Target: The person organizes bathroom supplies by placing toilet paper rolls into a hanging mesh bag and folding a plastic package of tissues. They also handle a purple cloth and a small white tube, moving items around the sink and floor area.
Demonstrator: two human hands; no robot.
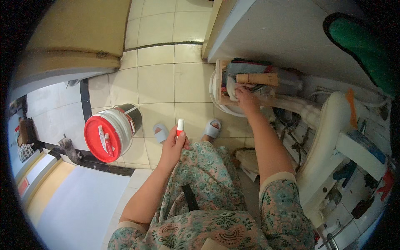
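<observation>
My left hand (171,146) is closed round a small red tube with a white cap (181,124), held upright in front of my dress. At the right, my right hand (247,101) reaches into a wooden box (222,100) full of mixed items. Its fingers are bent together against a white item (231,88); what exactly they grip is partly hidden. Across the box top lies a tan tube (256,79), beside a dark grey pouch (248,67). On the left, a bucket with a red lid (96,146) carries two white-and-red tubes (103,137).
The box rests on a white bucket (213,85). A white washbasin (329,125) with pipes under it stands at the right. A grey cat (69,148) is by the dark-edged step at the left. My feet in pale slippers (212,130) stand on the tiled floor (156,85).
</observation>
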